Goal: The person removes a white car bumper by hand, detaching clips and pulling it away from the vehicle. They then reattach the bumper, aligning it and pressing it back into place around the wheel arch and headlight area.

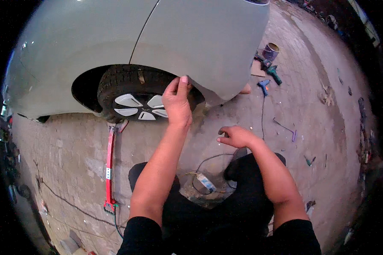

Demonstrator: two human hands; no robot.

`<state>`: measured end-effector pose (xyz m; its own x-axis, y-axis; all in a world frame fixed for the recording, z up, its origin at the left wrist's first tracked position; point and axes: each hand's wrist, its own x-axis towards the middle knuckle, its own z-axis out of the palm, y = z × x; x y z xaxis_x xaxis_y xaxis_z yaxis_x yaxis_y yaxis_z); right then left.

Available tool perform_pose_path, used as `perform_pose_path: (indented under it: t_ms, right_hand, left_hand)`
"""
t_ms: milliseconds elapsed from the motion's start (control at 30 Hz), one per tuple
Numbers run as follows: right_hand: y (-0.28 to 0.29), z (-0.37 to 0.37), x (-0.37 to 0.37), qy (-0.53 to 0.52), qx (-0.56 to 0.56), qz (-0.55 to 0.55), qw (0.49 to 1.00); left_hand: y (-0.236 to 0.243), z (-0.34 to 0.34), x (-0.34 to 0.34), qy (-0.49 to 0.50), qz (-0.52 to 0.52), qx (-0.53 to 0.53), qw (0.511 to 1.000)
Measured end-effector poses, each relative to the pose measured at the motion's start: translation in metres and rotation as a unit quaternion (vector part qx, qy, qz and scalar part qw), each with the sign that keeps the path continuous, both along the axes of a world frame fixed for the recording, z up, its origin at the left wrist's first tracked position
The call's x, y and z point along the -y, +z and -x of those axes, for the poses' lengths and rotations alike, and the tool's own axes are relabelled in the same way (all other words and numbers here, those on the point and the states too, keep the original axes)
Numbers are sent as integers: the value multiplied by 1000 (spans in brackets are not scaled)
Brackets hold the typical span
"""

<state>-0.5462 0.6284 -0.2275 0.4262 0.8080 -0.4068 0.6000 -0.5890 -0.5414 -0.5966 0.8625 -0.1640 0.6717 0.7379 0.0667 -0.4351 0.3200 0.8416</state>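
A silver-grey car [195, 38] stands in front of me, its wheel [140, 102] turned out under the arch. My left hand [177, 102] is raised to the wheel arch edge [195, 85], closed, with the thumb up against the panel. The fingers seem to pinch that edge, though their tips are partly hidden. My right hand [238, 138] hovers over my right knee, fingers loosely bent and the thumb apart from them. Nothing shows between them, and the fingertips look dark.
A red jack handle [109, 165] runs from beneath the car. Between my legs lies a white power strip [206, 182] with cables. To the right are a blue glue gun [264, 86], a green power tool [274, 75], a round tub [271, 51] and a purple-ended hooked rod [293, 135].
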Motion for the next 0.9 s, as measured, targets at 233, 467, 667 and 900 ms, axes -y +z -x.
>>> perform_pose_path:
  t_ms: [233,467,667,900]
  right_hand:
    - [0,-1,-1,-8,-16,19,1000]
    - [-3,-5,1,-10,5,34,999]
    - [4,0,-6,-31,-10,1,999]
    - [-3,1,4,-31,-2,29,999]
  left_hand:
    - [-11,-7,-10,-53,42,56,996]
    - [-16,-1,-7,-84,-118,-77,987]
    - [-16,-7,-6,-85,-85,-64,991]
    - [-34,-14,-26,-108,-116,-55,986]
